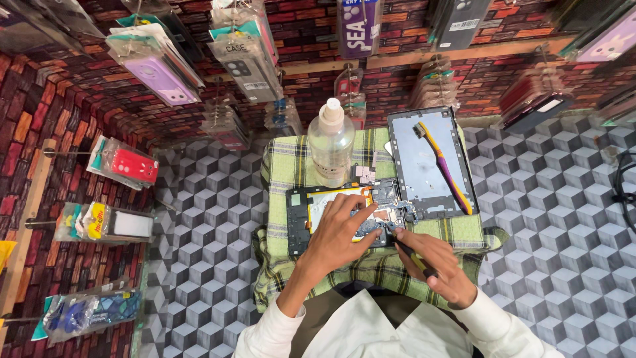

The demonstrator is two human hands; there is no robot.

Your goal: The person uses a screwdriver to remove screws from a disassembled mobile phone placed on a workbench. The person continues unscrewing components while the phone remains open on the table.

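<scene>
An opened tablet [299, 219] lies on a green plaid cloth [285, 166], its insides showing. My left hand [341, 232] rests flat on it, fingers spread over the battery and circuit board. My right hand [434, 265] grips a thin dark tool with a yellow band [412, 255], its tip touching the board at the tablet's lower right. The tablet's removed grey back cover [414, 166] lies just to the right, with a purple and yellow toothbrush [445, 169] resting on it.
A clear plastic bottle with a white cap [330, 142] stands behind the tablet. Packaged phone cases [162, 73] hang on the brick-patterned wall all around. The counter has a grey cube pattern [563, 219]. A black cable [624, 192] lies at the right edge.
</scene>
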